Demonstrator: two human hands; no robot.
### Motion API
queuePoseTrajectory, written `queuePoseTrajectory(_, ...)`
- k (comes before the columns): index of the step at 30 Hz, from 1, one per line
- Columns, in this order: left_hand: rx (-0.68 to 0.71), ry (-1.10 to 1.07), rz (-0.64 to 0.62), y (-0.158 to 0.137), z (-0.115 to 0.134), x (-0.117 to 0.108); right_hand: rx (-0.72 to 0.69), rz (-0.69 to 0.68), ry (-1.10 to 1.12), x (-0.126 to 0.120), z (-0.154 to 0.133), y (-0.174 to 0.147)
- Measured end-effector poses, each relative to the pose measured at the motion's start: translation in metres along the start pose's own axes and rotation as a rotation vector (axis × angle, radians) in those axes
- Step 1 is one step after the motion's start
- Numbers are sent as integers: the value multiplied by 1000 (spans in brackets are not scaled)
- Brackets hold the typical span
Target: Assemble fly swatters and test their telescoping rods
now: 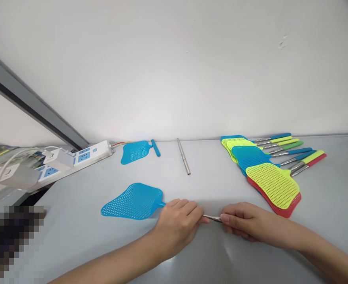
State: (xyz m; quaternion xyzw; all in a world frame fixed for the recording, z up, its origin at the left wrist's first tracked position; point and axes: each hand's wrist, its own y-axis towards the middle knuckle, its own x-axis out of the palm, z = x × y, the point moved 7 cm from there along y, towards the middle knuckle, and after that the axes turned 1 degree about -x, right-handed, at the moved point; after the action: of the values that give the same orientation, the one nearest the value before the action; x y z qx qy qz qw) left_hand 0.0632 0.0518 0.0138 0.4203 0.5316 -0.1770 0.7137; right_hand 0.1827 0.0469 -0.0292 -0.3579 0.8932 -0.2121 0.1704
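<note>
My left hand (pixel 179 221) is closed around the neck of a blue fly swatter (pixel 136 201), whose perforated head sticks out to the left just above the table. A thin metal rod (pixel 212 217) shows between my two hands. My right hand (pixel 247 221) pinches this rod between thumb and fingers; the rod's right end is hidden in the grip. Whether the rod is joined to the blue head is covered by my left hand. Farther back lie a loose metal rod (pixel 183 157), a second blue swatter head (pixel 136 152) and a blue handle (pixel 155 148).
On the right, several fly swatters in yellow (pixel 273 185), blue and red lie overlapped, their handles pointing right. A white power strip (pixel 93 156) with plugs and a cable sits at the left. The grey table (pixel 203 252) meets a white wall (pixel 179 71) behind.
</note>
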Motion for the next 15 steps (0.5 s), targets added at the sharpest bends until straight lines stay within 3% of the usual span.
queuePoseTrajectory(15,148,91,183,-2,2,-13,77,-173,320,7,9,2)
